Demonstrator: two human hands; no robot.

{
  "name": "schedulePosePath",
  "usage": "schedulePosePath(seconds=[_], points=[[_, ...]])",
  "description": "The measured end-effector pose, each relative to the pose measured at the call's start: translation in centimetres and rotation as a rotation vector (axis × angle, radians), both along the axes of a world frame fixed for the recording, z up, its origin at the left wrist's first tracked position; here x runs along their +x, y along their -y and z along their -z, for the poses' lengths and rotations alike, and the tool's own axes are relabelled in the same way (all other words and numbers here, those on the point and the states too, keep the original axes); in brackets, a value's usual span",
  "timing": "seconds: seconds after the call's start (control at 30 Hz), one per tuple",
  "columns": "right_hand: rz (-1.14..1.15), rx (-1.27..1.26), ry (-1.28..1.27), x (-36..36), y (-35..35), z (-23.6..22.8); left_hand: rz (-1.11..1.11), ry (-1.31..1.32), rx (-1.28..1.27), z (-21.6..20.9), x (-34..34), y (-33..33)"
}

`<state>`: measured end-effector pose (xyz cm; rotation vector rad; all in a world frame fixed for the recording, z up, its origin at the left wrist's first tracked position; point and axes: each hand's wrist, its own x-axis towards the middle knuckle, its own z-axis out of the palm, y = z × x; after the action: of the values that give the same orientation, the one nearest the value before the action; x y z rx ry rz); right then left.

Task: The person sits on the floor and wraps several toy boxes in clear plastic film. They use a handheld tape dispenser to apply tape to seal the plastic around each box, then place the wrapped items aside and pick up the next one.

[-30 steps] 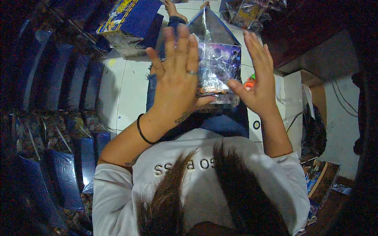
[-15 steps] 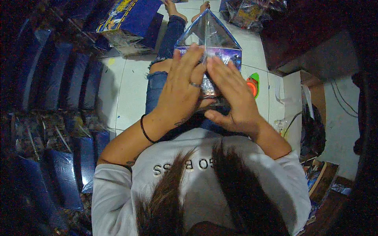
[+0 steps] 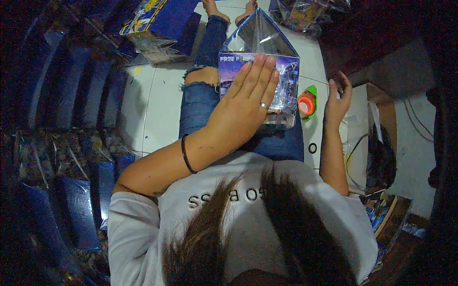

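Clear plastic bag [image 3: 260, 52] with a purple printed card inside, lying on the lap over blue ripped jeans [image 3: 202, 95], top end peaked toward the feet. Pressed flat on its lower half by the left hand [image 3: 243, 107]: fingers straight and together, palm down, silver ring on one finger, black band at the wrist; no closed grip, just an open palm holding the bag down. Raised to the right of the bag and well clear of it, the right hand [image 3: 338, 100]: fingers loosely spread and upright, empty as far as can be seen, touching nothing

Largest around it: white tiled floor [image 3: 152, 105] under the legs. Rows of dark blue packets [image 3: 71, 200] stacked along the left side, some wrapped in crinkled film. Blue printed carton [image 3: 160, 19] at the top left beside the shin. Dark wooden furniture [image 3: 381, 43] at the upper right. Heap of clear wrapped items [image 3: 310, 12] at the top edge. Smallest: orange and green tape dispenser [image 3: 307, 102] on the floor, between the bag and the right hand, just beside the bag's right edge
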<state>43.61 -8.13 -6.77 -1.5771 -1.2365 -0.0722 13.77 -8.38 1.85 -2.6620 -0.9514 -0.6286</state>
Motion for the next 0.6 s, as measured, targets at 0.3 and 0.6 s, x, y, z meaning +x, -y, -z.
schedulePosePath(seconds=[0.3, 0.6], points=[[0.29, -1.032, -0.157, 13.8, -3.3, 25.1, 0.021, 0.005, 0.079, 0.5, -0.3, 0.1], [-0.535, 0.307, -0.339, -1.3, -7.8, -10.1, -0.041, 0.037, 0.118, 1.0, -0.1, -1.9]])
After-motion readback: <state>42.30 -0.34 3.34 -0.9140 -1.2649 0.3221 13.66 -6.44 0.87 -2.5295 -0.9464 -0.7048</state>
